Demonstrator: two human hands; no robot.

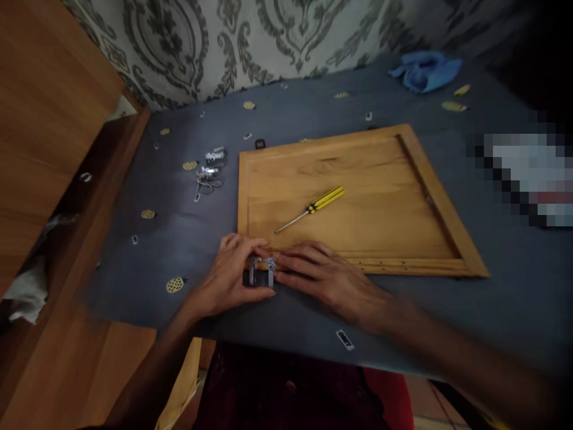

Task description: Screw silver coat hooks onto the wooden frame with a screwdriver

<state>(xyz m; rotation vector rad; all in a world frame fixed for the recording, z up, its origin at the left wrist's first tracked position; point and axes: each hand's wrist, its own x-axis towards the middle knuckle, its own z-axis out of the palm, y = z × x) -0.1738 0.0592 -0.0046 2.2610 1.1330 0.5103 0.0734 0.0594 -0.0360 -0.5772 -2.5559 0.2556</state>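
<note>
A framed wooden cabinet door (286, 176) lies flat, and a metal hinge (271, 276) sits at its near left corner. My left hand (230, 272) curls around the hinge, thumb on the near side and fingers on the far side. Beside it, my right hand (333, 280) lies along the door's near rail with its fingers stretched out, the fingertips against or very close to the hinge's right side. Across the panel rests a screwdriver (325, 199) with a yellow and black handle, touched by neither hand. Part of the hinge is hidden by my fingers.
Several metal hinges (210, 173) lie on the dark blue table cover (179, 239) left of the door. A crumpled blue cloth (425, 70) is at the back right. Patterned fabric (250, 42) rises behind the table; wooden furniture (54, 107) stands at the left.
</note>
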